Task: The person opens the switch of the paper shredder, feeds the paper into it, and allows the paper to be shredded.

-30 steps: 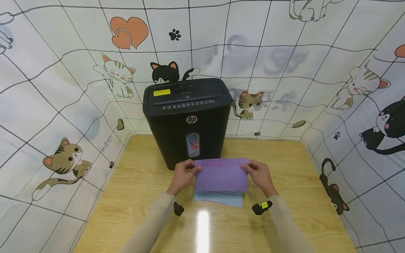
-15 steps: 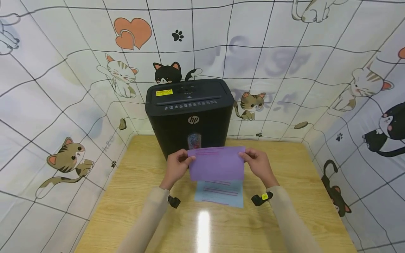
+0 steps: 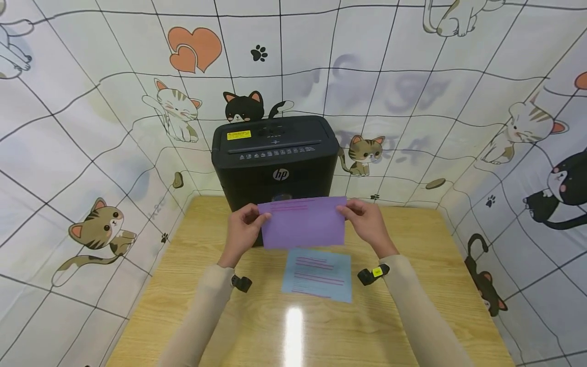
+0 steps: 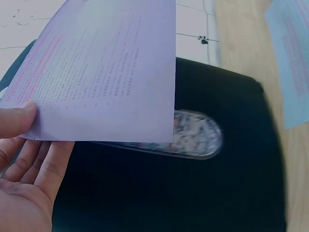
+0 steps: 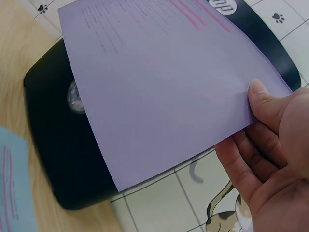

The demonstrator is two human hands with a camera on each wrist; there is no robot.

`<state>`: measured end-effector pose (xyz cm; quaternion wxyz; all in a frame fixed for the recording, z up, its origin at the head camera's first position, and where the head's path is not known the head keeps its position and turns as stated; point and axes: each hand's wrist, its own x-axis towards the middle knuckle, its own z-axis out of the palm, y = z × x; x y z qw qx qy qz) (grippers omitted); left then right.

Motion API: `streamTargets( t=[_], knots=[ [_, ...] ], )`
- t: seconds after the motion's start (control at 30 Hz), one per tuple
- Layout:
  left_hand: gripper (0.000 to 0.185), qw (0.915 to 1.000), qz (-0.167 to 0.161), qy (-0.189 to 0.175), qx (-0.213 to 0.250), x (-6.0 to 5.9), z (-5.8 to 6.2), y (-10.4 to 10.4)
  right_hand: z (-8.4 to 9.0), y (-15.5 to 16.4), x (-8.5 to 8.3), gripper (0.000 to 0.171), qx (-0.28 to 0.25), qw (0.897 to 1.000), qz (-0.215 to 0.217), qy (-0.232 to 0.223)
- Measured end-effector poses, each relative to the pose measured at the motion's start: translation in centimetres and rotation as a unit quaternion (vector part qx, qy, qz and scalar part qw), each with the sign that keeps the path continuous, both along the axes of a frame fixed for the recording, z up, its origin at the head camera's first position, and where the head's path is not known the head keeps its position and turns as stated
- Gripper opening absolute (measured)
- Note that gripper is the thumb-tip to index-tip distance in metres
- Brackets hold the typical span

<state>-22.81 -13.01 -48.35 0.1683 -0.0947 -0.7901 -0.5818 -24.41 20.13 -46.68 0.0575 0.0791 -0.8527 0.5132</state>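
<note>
- Left hand point(image 3: 241, 232) pinching the left edge of a purple sheet point(image 3: 302, 222), thumb on top and fingers beneath
- Right hand point(image 3: 367, 224) pinching the right edge of the same sheet, thumb on its face
- Purple sheet held in the air above the wooden table point(image 3: 183, 285), right in front of the black shredder point(image 3: 275, 153), covering its little window
- Blue sheet point(image 3: 317, 275) lying flat on the table below, between the two forearms
</note>
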Motion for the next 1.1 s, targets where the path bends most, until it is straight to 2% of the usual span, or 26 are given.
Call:
streamTargets(
  t=[0.4, 0.63, 0.87, 1.1],
  knots=[
    [0.015, 0.9982, 0.047, 0.034, -0.013, -0.1, 3.9, -1.5, 3.3, -2.1, -0.9, 0.029, -0.039, 0.999, 0.024, 0.021],
    [0.013, 0.9973, 0.051, 0.049, -0.02, 1.4, 8.1, -0.8, 5.5, -2.5, -1.4, 0.03, -0.038, 0.999, 0.012, 0.031],
    [0.015, 0.9956, 0.048, 0.08, -0.006, -0.5, 7.8, -2.3, 7.4, -2.8, -2.2, 0.028, -0.047, 0.997, 0.024, 0.054],
    [0.017, 0.9939, 0.038, 0.102, -0.016, -1.1, 9.9, -3.0, 9.3, -3.1, -2.6, 0.027, -0.052, 0.997, 0.023, 0.06]
  ],
)
